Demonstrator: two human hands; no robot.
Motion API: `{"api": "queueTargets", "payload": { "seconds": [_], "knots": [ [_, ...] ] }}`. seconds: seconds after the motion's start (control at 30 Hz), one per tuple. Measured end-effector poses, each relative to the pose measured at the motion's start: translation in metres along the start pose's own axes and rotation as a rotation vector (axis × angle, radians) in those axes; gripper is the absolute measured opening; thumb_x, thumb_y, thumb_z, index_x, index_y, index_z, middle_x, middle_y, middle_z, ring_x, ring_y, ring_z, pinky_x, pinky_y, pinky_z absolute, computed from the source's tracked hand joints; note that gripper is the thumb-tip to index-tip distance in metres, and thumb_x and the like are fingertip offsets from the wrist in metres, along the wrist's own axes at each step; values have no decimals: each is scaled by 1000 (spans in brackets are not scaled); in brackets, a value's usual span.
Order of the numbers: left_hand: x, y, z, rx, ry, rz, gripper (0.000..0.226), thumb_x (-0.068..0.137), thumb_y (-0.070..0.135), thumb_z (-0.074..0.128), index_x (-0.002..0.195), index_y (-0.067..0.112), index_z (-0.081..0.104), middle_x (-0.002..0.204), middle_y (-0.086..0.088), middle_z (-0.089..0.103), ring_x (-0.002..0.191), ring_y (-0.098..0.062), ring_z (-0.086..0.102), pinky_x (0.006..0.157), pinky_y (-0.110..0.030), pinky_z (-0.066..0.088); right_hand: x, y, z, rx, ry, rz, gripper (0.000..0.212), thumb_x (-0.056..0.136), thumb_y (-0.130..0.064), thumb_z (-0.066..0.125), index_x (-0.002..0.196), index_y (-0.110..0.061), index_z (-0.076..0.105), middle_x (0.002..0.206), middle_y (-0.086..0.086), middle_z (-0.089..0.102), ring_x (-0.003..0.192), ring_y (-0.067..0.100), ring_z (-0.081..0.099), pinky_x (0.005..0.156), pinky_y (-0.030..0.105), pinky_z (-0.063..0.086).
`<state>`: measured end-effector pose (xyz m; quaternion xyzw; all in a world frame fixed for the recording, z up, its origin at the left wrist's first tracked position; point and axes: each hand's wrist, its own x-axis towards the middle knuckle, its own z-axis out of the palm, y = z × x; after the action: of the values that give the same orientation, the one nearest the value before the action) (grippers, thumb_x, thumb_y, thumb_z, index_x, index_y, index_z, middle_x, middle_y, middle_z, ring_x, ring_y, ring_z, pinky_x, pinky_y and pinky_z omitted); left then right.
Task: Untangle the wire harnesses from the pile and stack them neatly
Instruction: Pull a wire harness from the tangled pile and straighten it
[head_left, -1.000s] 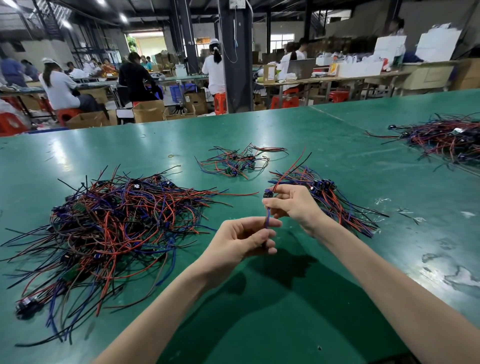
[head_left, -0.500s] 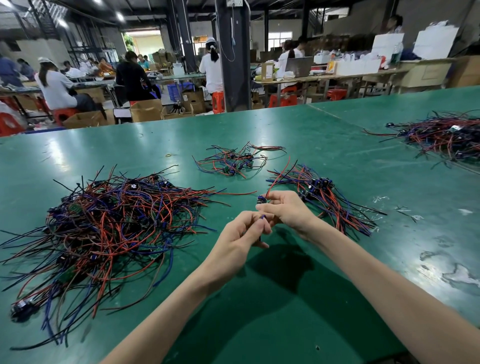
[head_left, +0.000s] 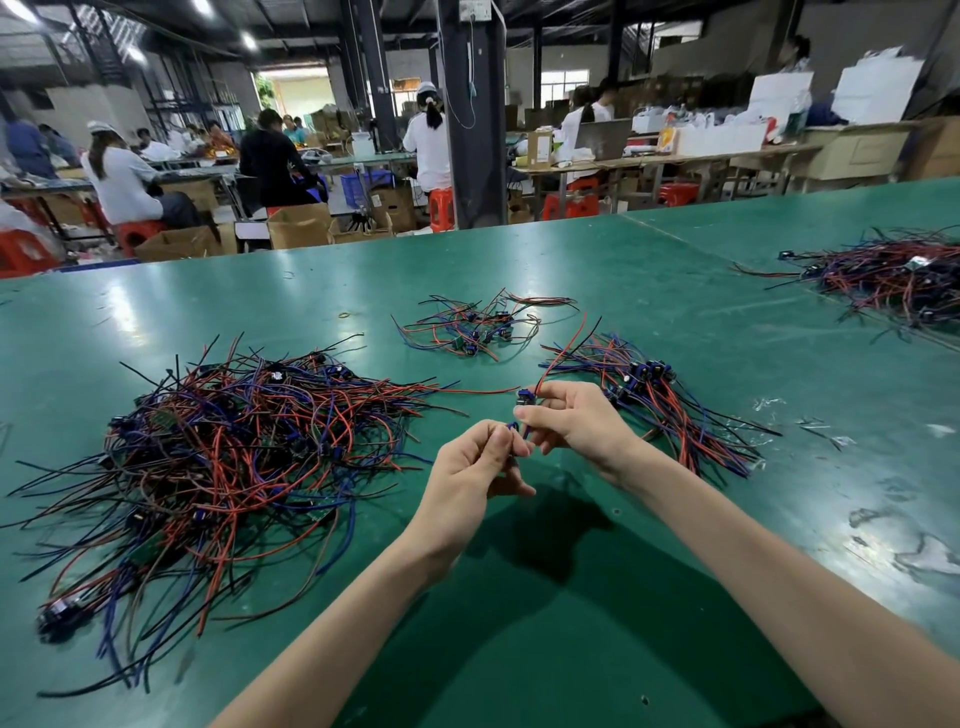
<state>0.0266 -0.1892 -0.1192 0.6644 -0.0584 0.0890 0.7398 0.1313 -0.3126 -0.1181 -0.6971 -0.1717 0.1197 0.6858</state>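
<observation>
Brought left hand (head_left: 475, 462) up beside right hand (head_left: 576, 423), pinching one wire harness (head_left: 523, 401) with both. Could snag trailing red wire (head_left: 558, 358) on sorted stack (head_left: 691, 426), dragging it askew.

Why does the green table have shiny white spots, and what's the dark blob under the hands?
Head view: the white spots are glare, the ceiling lamps reflecting off the glossy table; head view again, the dark blob is the shadow cast by the left hand and right hand, which pinch a wire harness.
</observation>
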Motion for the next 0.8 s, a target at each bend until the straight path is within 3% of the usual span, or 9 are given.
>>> {"api": "queueTargets", "payload": {
  "seconds": [0.1,0.23,0.4,0.57,0.67,0.8],
  "knots": [
    [-1,1,-1,-12,-32,-24,33,99,12,39,71,7,57,94,-9,65,73,-9,58,65,-25,53,3,-2,-4,-4,65,-20,13,86,3,64,82,-8,58,60,8,60,40,7,54,40,18,43],
    [-6,2,2,150,-114,15,38,98,7,44,65,12,61,120,3,58,92,-8,58,72,-25,52,7,-4,-15,59,181,-26,14,86,3,63,78,-8,58,56,4,57,38,6,50,39,17,41],
    [-13,6,6,319,-179,121,40,98,13,46,61,17,61,117,6,56,92,-2,58,77,-21,48,8,-2,-16,16,154,-33,13,86,0,64,77,-7,59,54,0,56,39,6,48,40,18,39],
    [-13,8,9,362,-161,142,43,98,12,44,56,14,57,114,2,61,88,-2,60,85,-30,50,8,-1,-17,-10,146,-41,12,86,-1,64,76,-7,61,54,1,57,40,6,49,41,18,40],
    [-15,9,11,374,-187,158,40,98,7,43,62,17,58,120,1,55,91,-2,58,81,-18,47,10,0,-19,-8,156,-37,13,86,0,65,76,-7,60,50,-3,58,39,6,49,40,18,40],
    [-16,7,10,400,-240,164,34,97,2,44,70,18,58,127,-1,49,94,-2,58,80,-22,49,11,0,-19,-20,163,-33,12,86,1,64,77,-7,61,54,2,58,39,5,49,40,17,39]
  ]
}}
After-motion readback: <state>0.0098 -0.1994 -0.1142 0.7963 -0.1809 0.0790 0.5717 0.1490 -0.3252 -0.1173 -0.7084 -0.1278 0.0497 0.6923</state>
